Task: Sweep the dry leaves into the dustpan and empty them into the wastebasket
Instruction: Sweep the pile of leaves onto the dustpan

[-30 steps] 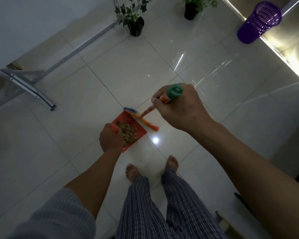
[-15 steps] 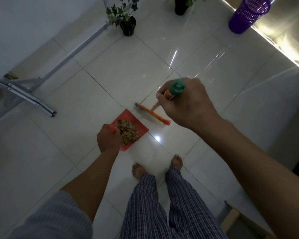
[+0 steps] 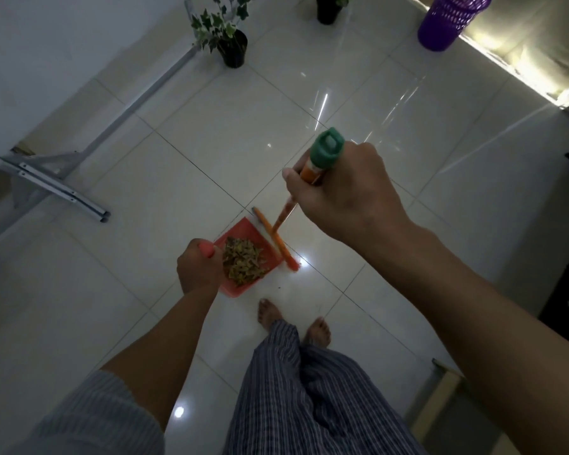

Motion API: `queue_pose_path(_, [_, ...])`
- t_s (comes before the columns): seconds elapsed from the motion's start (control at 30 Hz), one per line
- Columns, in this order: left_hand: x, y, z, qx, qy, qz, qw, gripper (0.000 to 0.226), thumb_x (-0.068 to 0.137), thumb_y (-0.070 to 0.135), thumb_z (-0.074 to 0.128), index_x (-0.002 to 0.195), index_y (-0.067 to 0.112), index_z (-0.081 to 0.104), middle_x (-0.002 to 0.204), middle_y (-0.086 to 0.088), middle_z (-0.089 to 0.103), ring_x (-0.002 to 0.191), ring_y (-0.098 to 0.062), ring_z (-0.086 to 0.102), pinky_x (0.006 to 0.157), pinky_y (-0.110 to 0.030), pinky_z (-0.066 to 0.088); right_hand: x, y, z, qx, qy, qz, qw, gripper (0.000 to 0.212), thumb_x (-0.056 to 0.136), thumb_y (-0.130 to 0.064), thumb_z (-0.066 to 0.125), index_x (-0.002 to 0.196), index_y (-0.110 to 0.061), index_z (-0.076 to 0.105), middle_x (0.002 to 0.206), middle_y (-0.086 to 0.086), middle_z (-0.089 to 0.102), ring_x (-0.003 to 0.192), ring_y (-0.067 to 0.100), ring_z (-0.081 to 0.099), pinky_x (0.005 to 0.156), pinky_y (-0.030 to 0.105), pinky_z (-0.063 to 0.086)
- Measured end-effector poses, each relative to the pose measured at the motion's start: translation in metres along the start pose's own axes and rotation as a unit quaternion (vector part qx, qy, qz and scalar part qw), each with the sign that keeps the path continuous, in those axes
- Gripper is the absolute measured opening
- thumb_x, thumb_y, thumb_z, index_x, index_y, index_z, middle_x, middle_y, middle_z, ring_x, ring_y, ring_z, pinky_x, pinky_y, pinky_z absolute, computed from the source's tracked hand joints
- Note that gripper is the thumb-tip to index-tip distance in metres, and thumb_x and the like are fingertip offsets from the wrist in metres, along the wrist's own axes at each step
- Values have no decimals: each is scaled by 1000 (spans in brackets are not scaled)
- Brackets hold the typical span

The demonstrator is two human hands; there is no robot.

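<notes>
Left hand (image 3: 197, 266): fingers curled round the red handle of the dustpan (image 3: 243, 234), gripping it. Right hand (image 3: 345, 188): closed round the upper end of the broom (image 3: 278, 238) stick, just under its green cap, thumb laid along the orange shaft.

Landmark: dustpan. It is red, flat on the tiled floor (image 3: 165, 231), mouth pointing away from the person. Dry leaves (image 3: 243, 266) sit as one brown-green heap inside the dustpan, toward the handle end. The orange broom head lies along the dustpan's right-hand edge, touching or just beside it; contact cannot be confirmed. One small dark speck lies on the floor just beyond the dustpan's near right corner.

Bare feet (image 3: 270, 315) and striped trousers stand just behind the dustpan on the person's side. Purple mesh wastebasket (image 3: 449, 19): well apart from the dustpan, far ahead and to its right, upright beside a lit ledge. Potted ivy (image 3: 225, 34): far ahead of the dustpan, slightly left; a second black pot (image 3: 326, 9) further right. Grey metal frame (image 3: 63, 178): left of the dustpan, against the wall.
</notes>
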State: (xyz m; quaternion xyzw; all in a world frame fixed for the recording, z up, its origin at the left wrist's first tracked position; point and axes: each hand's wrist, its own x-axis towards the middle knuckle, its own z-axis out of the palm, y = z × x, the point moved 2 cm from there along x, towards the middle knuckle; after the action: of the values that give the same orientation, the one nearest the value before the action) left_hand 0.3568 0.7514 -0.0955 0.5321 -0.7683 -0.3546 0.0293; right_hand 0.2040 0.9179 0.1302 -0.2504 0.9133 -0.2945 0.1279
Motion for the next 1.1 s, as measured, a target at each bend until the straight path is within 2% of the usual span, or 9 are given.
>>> queue_pose_path(0.13, [-18,-19,-14,19,-19,27,999,11,82,14,60,91,8,65,86,-11,66,73,-23,55,67,-28,42,-24,-15,-3,-21,12,7,1000,24,96,-35,62,89,-15,72,74,0,68,67,15,66,72,36,60])
queue_pose_path(0.3, [-24,-47,-28,41,-64,53,996,6,81,15,60,86,13,63,82,-10,65,74,-28,58,65,-30,44,-52,-12,13,-40,33,66,996,28,97,-33,61,80,-12,70,66,2,64,62,19,64,68,40,59])
queue_pose_path(0.43, [-21,-73,-41,79,-103,89,988,5,83,15,57,85,13,62,78,-8,62,71,-27,56,62,-29,41,-81,-21,47,-69,66,119,988,38,96,-31,60,61,-16,54,54,-1,54,57,23,59,60,36,53])
queue_pose_path(0.57, [-20,-98,-51,86,-123,127,981,6,82,13,58,87,12,62,78,-10,64,72,-27,58,63,-32,46,-104,-37,85,-60,99,139,983,38,94,-28,61,58,-22,49,53,-4,53,54,20,57,57,33,52])
queue_pose_path(0.67, [-22,-114,-56,89,-138,140,976,7,82,15,59,89,14,61,79,-9,65,73,-28,60,65,-35,50,-120,-45,107,-25,94,151,984,29,92,-29,61,67,-16,67,60,0,64,57,18,62,59,35,56])
queue_pose_path(0.73, [-23,-121,-58,87,-146,140,975,6,83,17,60,88,15,61,78,-8,65,73,-27,60,64,-33,48,-131,-49,114,-10,90,156,984,30,94,-34,61,74,-14,72,64,-1,69,59,16,65,61,36,57])
queue_pose_path(0.87, [-25,-130,-61,81,-148,144,975,7,82,19,61,88,16,63,80,-9,66,74,-27,60,64,-32,46,-138,-56,102,48,113,173,977,26,93,-34,67,81,-14,77,72,1,72,65,15,69,67,39,61])
queue_pose_path(0.97, [-28,-132,-67,88,-151,148,973,10,82,18,61,91,16,64,82,-10,67,76,-29,60,65,-32,47,-142,-66,86,45,124,165,977,19,94,-30,69,85,-16,77,73,-1,72,65,11,68,67,37,62])
queue_pose_path(1.1, [-35,-128,-73,89,-157,154,971,11,80,15,59,91,16,64,82,-11,66,75,-30,61,66,-36,52,-151,-81,69,14,118,165,979,23,93,-33,68,84,-13,75,75,1,71,68,15,68,67,38,62])
